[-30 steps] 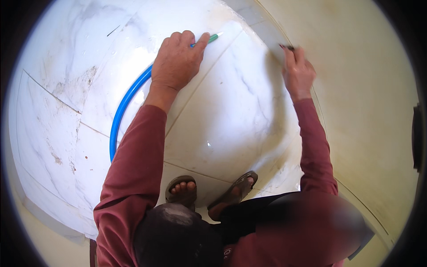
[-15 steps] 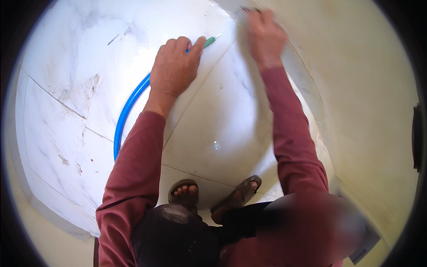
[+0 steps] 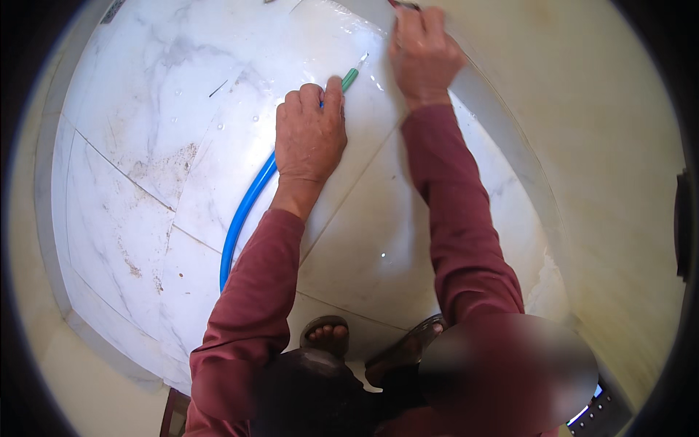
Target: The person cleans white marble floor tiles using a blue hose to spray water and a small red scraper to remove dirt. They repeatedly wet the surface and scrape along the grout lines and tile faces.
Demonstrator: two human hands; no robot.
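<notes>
My left hand (image 3: 312,135) is closed around a blue hose (image 3: 247,204), just above the wet tiles. Beyond its thumb sticks out a green end piece (image 3: 350,78), with a thin clear tip or stream of water at its front. Farther off and to the right, my right hand (image 3: 426,62) grips a small red and dark object (image 3: 404,5) close to where floor meets wall. The fingers and the picture's upper edge hide most of that object, so its kind is unclear. Water glistens on the floor between the two hands.
White marbled tiles (image 3: 349,240) carry brown dirt smudges (image 3: 175,171) on the left and a thin dark sliver (image 3: 218,89). A cream wall (image 3: 582,146) with grey skirting (image 3: 502,109) curves along the right. My sandalled feet (image 3: 328,333) stand at the bottom.
The view has shifted, so floor, hose and left hand appear farther right and lower. My right hand has moved slightly left and away along the skirting. Both grips stay the same.
</notes>
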